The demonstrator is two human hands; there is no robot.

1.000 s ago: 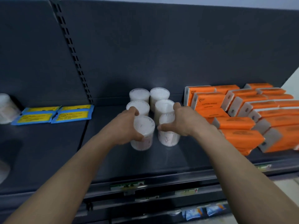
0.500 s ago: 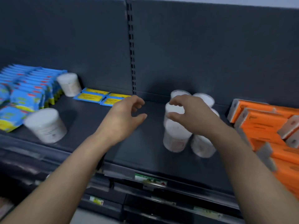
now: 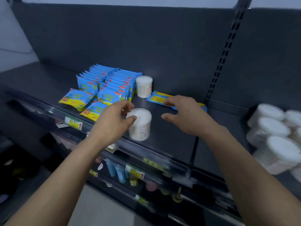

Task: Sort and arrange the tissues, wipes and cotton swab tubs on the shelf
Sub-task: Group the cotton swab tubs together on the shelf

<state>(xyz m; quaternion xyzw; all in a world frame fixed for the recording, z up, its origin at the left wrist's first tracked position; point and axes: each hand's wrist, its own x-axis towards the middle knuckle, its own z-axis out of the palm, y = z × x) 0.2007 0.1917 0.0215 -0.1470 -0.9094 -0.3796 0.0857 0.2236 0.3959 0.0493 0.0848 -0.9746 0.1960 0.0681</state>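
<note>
Both hands have moved left from the tub cluster (image 3: 273,128), now cut off at right. Left hand (image 3: 114,123) fingers (image 3: 126,106) curl around the blurred near tub (image 3: 141,128) on the shelf (image 3: 171,136), grip unclear; right hand (image 3: 185,116) hovers released.

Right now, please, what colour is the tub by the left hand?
The tub is white; head view.

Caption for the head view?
Left hand at a cotton swab tub near the shelf edge, right hand open beside it, blue wipe packs behind.

Head cam, fwd-down, close over shelf (image 3: 171,136)
</note>
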